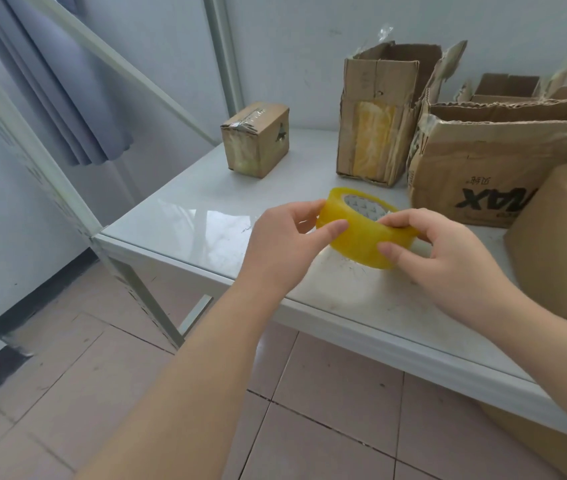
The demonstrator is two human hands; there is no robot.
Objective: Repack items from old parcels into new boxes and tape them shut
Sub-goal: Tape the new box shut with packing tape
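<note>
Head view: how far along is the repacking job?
Done, apparently: one small box stands taped shut. In hand: left hand and right hand hold the yellow tape roll above the table. Remaining: the tall worn box and the printed box stand open; the plain box is mostly out of frame.

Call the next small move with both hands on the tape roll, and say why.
Probably rotate the tape roll and feel for its loose end with a thumb. The left hand and right hand both pinch it above the table, and no strip is pulled free yet, so nothing can go onto the plain box at the right edge until the end is found.
</note>
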